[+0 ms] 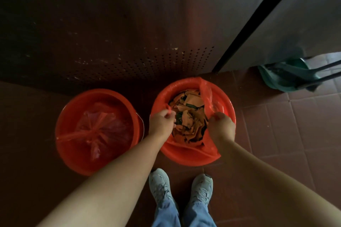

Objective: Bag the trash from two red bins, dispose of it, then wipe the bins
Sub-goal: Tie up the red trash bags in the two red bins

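Pretty dim corner here: reddish-brown tile floor (295, 125), a dark perforated panel (129, 61) along the far side, a grey wall (304, 14) off to the right and a green dustpan (287, 77) at its foot. Two red bins sit side by side by the panel. The left bin (62, 143) holds a knotted bag (97, 127), red and see-through. The right bin (184, 160) has a red liner (206, 97) stuffed with torn brown paper (191, 114). The left hand (161, 120) pinches the liner's left edge and the right hand (221, 127) grips its right edge, fingers curled. Pale sneakers (160, 188) stand just on the near side
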{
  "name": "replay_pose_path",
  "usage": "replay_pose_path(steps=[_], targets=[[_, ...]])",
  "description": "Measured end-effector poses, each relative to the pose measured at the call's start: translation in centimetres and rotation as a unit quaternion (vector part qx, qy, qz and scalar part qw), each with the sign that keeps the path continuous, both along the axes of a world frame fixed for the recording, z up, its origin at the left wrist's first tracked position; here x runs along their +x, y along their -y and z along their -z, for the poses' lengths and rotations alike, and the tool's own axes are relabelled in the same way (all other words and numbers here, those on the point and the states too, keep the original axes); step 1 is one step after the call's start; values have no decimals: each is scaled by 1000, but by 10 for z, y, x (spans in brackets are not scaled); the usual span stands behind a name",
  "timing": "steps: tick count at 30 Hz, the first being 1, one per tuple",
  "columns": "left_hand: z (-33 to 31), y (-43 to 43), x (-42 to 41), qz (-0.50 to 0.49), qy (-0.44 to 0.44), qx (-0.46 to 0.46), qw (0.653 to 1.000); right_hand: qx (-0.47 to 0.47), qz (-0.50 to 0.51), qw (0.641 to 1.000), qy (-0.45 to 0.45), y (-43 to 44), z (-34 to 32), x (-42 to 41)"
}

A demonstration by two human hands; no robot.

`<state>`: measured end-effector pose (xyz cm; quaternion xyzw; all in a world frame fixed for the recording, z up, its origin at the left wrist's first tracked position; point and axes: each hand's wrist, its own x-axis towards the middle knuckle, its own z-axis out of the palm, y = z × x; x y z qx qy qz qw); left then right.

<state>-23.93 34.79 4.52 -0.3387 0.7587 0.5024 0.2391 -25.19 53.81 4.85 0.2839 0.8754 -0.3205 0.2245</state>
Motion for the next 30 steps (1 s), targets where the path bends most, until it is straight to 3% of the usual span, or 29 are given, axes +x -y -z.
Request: replay_pose_path(steps=[4, 9, 14, 17, 22, 30], targets=[[-27, -1, -2, 75, 19, 67, 995, -93, 23, 995, -37, 3, -30, -8], [-53, -5, -13, -108, 87, 180, 974, -238, 54, 970, 5, 12, -65, -21], [-67, 4, -15, -116, 72, 185, 973, -320, 45, 944, 62, 15, -79, -35], [-70, 9, -6, -92, 71, 179, 977, -298, -51, 950, 75, 17, -83, -33], [-73, 21, 4, -64, 97, 257, 959, -202, -237, 946, 93, 26, -80, -30], [-66, 29, 7, -14, 141, 287, 948, -179, -311, 928, 96, 39, -66, -25]])
